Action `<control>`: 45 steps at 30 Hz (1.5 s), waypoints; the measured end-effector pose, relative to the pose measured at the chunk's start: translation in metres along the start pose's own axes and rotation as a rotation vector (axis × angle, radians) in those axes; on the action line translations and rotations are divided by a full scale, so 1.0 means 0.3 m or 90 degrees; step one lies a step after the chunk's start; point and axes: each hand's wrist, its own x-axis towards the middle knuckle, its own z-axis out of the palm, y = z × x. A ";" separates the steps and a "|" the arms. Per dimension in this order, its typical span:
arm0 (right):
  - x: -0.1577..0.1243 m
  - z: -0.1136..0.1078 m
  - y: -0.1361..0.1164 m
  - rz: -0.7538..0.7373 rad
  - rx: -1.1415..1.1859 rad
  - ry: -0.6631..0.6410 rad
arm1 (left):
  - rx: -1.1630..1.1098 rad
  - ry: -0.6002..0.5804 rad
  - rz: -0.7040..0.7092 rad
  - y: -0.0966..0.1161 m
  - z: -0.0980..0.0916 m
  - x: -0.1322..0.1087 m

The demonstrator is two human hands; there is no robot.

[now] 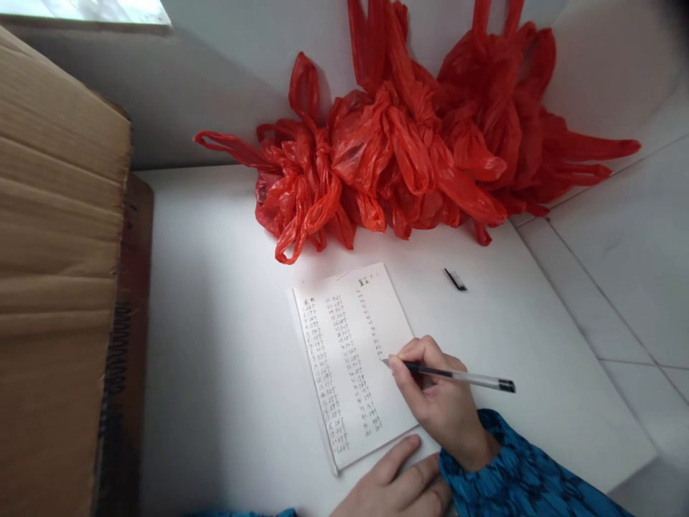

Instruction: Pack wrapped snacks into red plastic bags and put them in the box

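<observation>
A white sheet of paper [349, 359] with columns of handwritten numbers lies on the white table [226, 323]. My right hand [436, 402] is closed round a clear pen [457, 375], whose tip touches the paper's right side. A blue patterned sleeve [517, 474] covers that arm. My left hand [398, 485] lies flat on the table at the paper's lower right corner, fingers stretched out and holding nothing.
Several tied red plastic bags [409, 143] are heaped against the wall at the table's back. A small black pen cap [456, 279] lies to the right of the paper. A large cardboard box [59, 287] stands at the left. White floor tiles [619, 273] show at the right.
</observation>
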 end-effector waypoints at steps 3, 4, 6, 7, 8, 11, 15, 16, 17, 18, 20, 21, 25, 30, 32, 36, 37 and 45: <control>-0.005 -0.001 0.001 0.010 0.011 -0.004 | 0.003 0.007 -0.005 0.000 0.002 0.004; -0.006 -0.001 0.002 0.013 0.017 -0.005 | 0.004 0.005 -0.005 0.000 0.003 0.004; -0.008 -0.002 0.004 0.015 0.021 -0.001 | 0.003 0.002 -0.005 0.000 0.005 0.001; -0.008 -0.002 0.005 0.015 0.017 0.003 | 0.002 0.002 -0.004 0.000 0.005 -0.001; -0.009 -0.002 0.005 0.015 0.014 0.007 | 0.000 0.002 -0.001 0.000 0.005 -0.004; -0.009 -0.001 0.007 0.026 0.029 0.007 | -0.004 -0.003 0.003 -0.001 0.005 -0.008; -0.009 0.003 0.006 0.037 0.031 0.014 | -0.002 -0.005 0.001 0.000 0.005 -0.007; -0.008 0.004 0.006 0.036 0.024 0.015 | -0.002 -0.005 0.001 0.001 0.005 -0.007; -0.007 0.005 0.006 0.034 0.019 0.015 | -0.002 -0.006 0.001 0.002 0.005 -0.008; -0.006 0.005 0.006 0.035 0.017 0.014 | -0.002 -0.009 0.001 0.003 0.006 -0.008; -0.005 0.005 0.007 0.042 0.022 0.007 | 0.003 -0.018 0.004 0.004 0.007 -0.011; -0.005 0.005 0.008 0.046 0.027 0.004 | 0.007 -0.023 0.005 0.004 0.007 -0.013; -0.008 0.003 0.010 0.049 0.038 0.007 | 0.015 -0.027 0.011 0.001 0.005 -0.013; -0.010 0.001 0.011 0.053 0.052 0.019 | 0.013 -0.027 0.010 0.002 0.004 -0.009; -0.008 0.002 0.011 0.050 0.059 0.023 | 0.011 -0.021 0.005 0.004 0.005 -0.012; -0.005 0.004 0.012 0.048 0.041 0.017 | 0.014 -0.037 0.011 0.006 0.005 -0.019; -0.006 0.004 0.012 0.048 0.050 0.017 | 0.016 -0.040 0.014 0.005 0.004 -0.019; -0.036 -0.011 0.006 0.009 0.054 0.027 | 0.008 -0.014 0.007 0.000 -0.002 -0.004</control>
